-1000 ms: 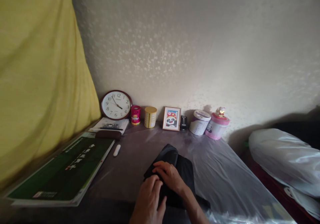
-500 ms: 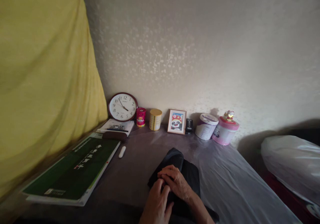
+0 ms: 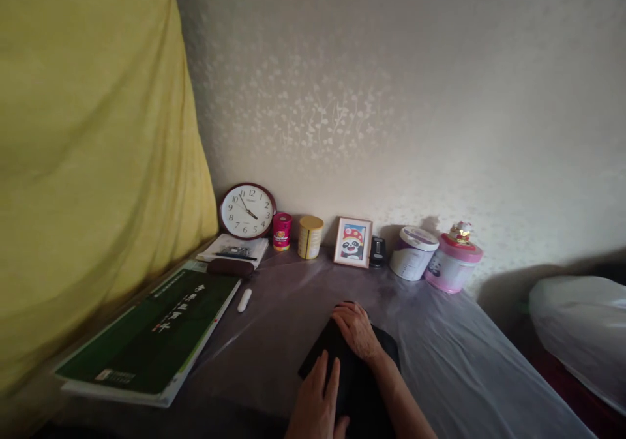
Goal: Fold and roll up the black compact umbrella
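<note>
Two-handed on black fabric point(image 3: 360, 387), lower centre of frame: with left hand point(image 3: 319, 390) loosely spread over it, right hand point(image 3: 357, 331) laid across far edge, can't tell if pinching. Could skew or crease if pressed unevenly against worktop point(image 3: 274, 341).

The 2 hands, touching over the middle of the black cloth point(image 3: 359, 387) 0.5 s ago, are now apart. The right hand point(image 3: 357, 331) is farther forward, spread over the cloth's far end, which lay bare before. The left hand point(image 3: 315, 400), its fingers bent earlier, now lays them straighter on the cloth's near left part. The view turns left: the curtain point(image 3: 102, 165) fills more of it, the white bag point(image 3: 581, 328) less.
</note>
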{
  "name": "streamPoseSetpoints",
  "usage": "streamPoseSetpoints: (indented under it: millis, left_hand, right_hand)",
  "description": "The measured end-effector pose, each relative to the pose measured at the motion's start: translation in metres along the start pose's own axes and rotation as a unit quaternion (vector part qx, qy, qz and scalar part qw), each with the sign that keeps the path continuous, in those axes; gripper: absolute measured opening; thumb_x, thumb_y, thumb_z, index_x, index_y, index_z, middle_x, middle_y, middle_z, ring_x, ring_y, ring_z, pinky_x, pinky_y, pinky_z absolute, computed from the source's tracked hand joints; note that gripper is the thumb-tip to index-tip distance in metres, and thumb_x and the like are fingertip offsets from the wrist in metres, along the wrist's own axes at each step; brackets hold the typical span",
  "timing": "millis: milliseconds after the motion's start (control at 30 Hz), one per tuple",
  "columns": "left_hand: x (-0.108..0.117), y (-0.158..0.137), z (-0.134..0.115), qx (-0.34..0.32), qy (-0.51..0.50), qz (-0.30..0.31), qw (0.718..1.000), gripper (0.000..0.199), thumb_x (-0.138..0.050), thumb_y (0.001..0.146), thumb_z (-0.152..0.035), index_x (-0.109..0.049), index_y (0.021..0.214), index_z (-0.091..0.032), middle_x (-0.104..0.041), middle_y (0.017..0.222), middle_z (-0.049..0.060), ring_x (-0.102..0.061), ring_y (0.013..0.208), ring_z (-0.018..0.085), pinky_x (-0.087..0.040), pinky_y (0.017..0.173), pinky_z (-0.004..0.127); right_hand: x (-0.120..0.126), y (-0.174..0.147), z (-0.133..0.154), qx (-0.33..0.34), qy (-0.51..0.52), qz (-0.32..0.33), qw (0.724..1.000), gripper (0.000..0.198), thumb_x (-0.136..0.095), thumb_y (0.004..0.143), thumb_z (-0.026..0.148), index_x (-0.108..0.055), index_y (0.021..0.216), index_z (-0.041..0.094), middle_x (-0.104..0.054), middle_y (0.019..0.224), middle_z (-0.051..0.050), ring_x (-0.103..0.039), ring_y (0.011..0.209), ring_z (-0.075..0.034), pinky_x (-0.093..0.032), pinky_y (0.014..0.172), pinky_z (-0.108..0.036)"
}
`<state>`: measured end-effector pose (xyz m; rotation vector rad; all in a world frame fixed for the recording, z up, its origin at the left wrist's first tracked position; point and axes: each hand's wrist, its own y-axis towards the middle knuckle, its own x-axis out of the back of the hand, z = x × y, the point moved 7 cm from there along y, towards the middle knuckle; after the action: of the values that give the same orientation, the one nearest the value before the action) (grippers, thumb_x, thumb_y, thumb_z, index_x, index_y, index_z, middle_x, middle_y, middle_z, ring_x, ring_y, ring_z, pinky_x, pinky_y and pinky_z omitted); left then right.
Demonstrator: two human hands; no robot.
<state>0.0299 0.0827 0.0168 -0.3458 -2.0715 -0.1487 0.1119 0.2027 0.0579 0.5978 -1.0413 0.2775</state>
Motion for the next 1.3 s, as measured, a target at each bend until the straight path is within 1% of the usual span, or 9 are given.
streamPoseSetpoints:
  millis: [167,300,400,500,633,767,967,1133,1300]
  left_hand:
    - [0.003,-0.001,-0.001,0.029,-0.018,0.042,0.999,0.081,-0.053,0.066,-0.019,-0.02,0.139,-0.008,-0.017,0.147,0.021,-0.023,0.135,0.03,-0.029,0.108,0.044]
    - [-0.002,-0.002,0.002,0.005,-0.047,0.002,0.999,0.08,-0.052,0.066,-0.02,-0.021,0.14,-0.009,-0.02,0.146,0.021,-0.028,0.133,0.031,-0.032,0.106,0.045]
    - [-0.008,-0.003,0.007,-0.027,-0.063,-0.029,0.997,0.08,-0.053,0.068,-0.021,-0.02,0.14,-0.009,-0.021,0.146,0.022,-0.028,0.133,0.032,-0.034,0.105,0.047]
    - [-0.009,-0.004,0.01,-0.049,-0.076,-0.048,0.995,0.08,-0.052,0.07,-0.023,-0.018,0.141,-0.01,-0.021,0.146,0.021,-0.028,0.133,0.032,-0.034,0.104,0.048]
    - [-0.004,-0.006,0.008,-0.052,-0.083,-0.054,0.994,0.08,-0.052,0.069,-0.022,-0.018,0.141,-0.008,-0.021,0.146,0.022,-0.028,0.134,0.031,-0.033,0.105,0.047]
    - [-0.004,-0.008,0.007,-0.044,-0.076,-0.05,0.995,0.092,-0.057,0.059,-0.017,-0.015,0.141,-0.007,-0.02,0.147,0.023,-0.027,0.134,0.032,-0.032,0.106,0.046]
    - [-0.004,-0.014,0.009,-0.028,-0.056,-0.093,0.994,0.096,-0.051,0.054,-0.003,-0.013,0.142,-0.012,-0.025,0.147,0.019,-0.033,0.132,0.027,-0.035,0.105,0.04]
    - [0.007,-0.019,0.001,-0.019,-0.066,-0.087,0.994,0.088,-0.044,0.058,0.0,-0.015,0.141,-0.011,-0.027,0.146,0.02,-0.033,0.132,0.026,-0.035,0.105,0.04]
    - [0.009,-0.021,-0.001,-0.028,-0.071,-0.108,0.991,0.089,-0.045,0.057,0.001,-0.016,0.141,-0.011,-0.029,0.145,0.02,-0.036,0.13,0.026,-0.037,0.104,0.041]
  right_hand:
    - [-0.003,0.015,-0.021,-0.027,-0.014,-0.014,0.999,0.034,-0.034,0.091,0.027,-0.068,0.093,0.026,-0.068,0.106,-0.002,-0.053,0.113,-0.02,-0.032,0.1,-0.041]
    - [0.009,0.007,-0.053,-0.122,0.009,-0.105,0.987,0.034,-0.038,0.086,0.031,-0.064,0.104,0.018,-0.066,0.11,-0.009,-0.057,0.107,-0.021,-0.038,0.097,-0.039]
    - [0.026,-0.025,-0.083,-0.215,0.034,-0.16,0.963,0.04,-0.04,0.081,0.037,-0.061,0.107,0.014,-0.065,0.111,-0.013,-0.058,0.106,-0.024,-0.042,0.094,-0.038]
    - [0.047,-0.071,-0.109,-0.298,0.035,-0.201,0.932,0.038,-0.04,0.079,0.04,-0.064,0.098,0.018,-0.067,0.105,-0.012,-0.061,0.098,-0.025,-0.046,0.086,-0.037]
    - [0.056,-0.118,-0.124,-0.341,0.068,-0.167,0.923,0.029,-0.049,0.072,0.047,-0.067,0.08,0.026,-0.07,0.083,-0.008,-0.065,0.083,-0.026,-0.049,0.072,-0.033]
    - [0.046,-0.136,-0.117,-0.37,0.123,-0.116,0.914,0.04,-0.043,0.071,0.056,-0.068,0.079,0.024,-0.068,0.066,-0.006,-0.065,0.062,-0.024,-0.048,0.055,-0.033]
    - [0.058,-0.129,-0.081,-0.354,0.1,-0.178,0.913,0.044,-0.043,0.072,0.055,-0.066,0.084,0.019,-0.07,0.086,-0.01,-0.065,0.082,-0.027,-0.048,0.072,-0.035]
    - [0.061,-0.122,-0.069,-0.365,0.13,-0.183,0.904,0.043,-0.047,0.07,0.054,-0.064,0.085,0.018,-0.07,0.079,-0.009,-0.065,0.078,-0.026,-0.048,0.069,-0.034]
    - [0.059,-0.1,-0.05,-0.317,0.216,-0.167,0.908,0.041,-0.046,0.074,0.054,-0.064,0.08,0.017,-0.067,0.073,-0.005,-0.062,0.071,-0.022,-0.046,0.06,-0.03]
